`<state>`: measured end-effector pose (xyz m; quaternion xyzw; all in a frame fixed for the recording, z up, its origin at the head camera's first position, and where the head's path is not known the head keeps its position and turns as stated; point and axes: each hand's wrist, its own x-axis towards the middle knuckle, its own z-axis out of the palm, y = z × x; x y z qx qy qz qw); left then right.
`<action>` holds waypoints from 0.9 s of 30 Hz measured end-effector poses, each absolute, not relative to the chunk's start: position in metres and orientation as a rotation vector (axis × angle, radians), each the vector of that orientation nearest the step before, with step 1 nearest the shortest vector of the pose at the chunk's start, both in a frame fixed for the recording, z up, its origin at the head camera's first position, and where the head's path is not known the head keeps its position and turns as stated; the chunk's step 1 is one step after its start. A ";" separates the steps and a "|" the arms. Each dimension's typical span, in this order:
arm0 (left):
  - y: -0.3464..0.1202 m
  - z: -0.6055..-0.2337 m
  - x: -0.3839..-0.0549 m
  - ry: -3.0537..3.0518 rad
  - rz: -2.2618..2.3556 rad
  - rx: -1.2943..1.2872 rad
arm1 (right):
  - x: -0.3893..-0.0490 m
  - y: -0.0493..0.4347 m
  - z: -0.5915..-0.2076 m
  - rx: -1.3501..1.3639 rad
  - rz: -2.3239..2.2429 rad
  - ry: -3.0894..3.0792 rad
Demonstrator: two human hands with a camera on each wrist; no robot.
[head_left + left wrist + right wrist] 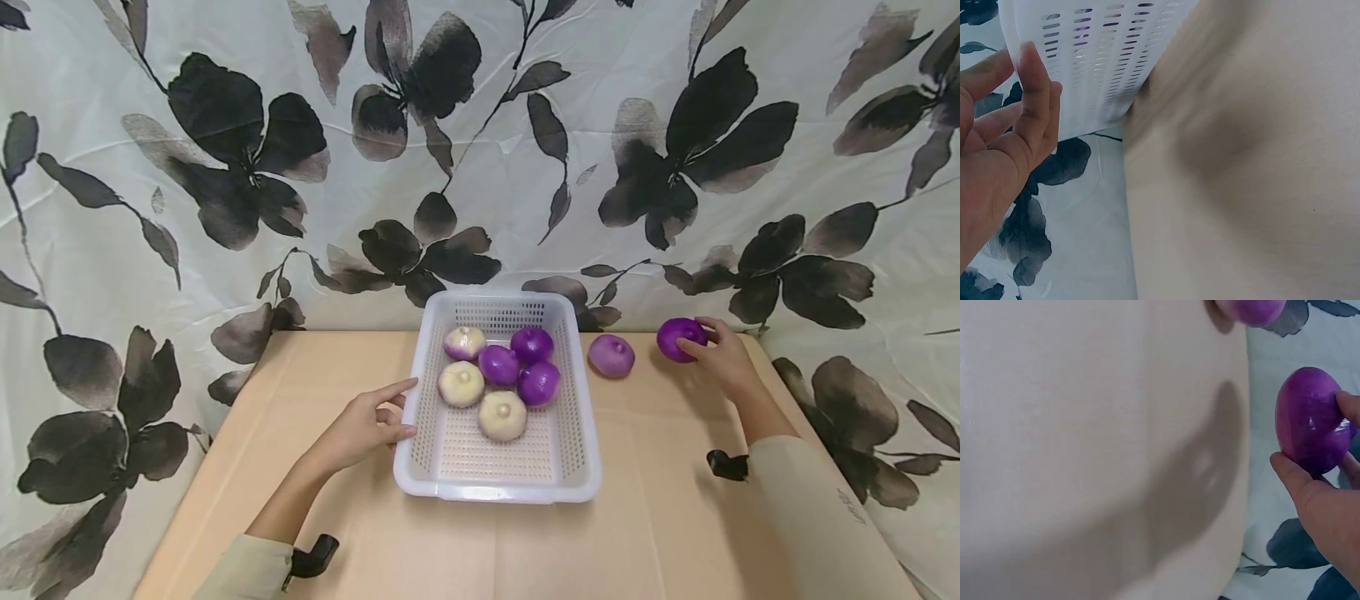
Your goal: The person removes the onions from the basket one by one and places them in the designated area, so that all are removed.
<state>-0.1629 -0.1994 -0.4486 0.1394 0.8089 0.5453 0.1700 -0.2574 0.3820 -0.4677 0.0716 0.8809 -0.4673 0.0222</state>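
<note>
A white perforated plastic basket [495, 467] stands on the table, with several onions in it: three purple ones [538, 383] toward the right and three pale ones [502, 416] at the left and front. My left hand [371, 427] holds the basket's left rim; the left wrist view shows the fingers [1035, 94] at the rim and side wall. At the far right, my right hand [716, 358] grips a shiny purple onion [1310, 419] between thumb and fingers, raised off the table. Between it and the basket, a duller purple onion [611, 356] lies on the table.
The light wooden-looking table [480, 550] ends at a back edge just behind the basket. A floral cloth [525, 167] hangs behind and around it. Each wrist carries a small black camera mount [315, 557].
</note>
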 end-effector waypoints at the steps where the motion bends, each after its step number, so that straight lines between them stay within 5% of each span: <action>1: -0.199 -0.449 -0.163 2.299 1.551 0.396 | -0.259 0.383 -0.470 0.235 -1.450 2.720; 27: -0.200 -0.448 -0.163 2.302 1.545 0.404 | -0.267 0.387 -0.497 0.269 -1.310 2.627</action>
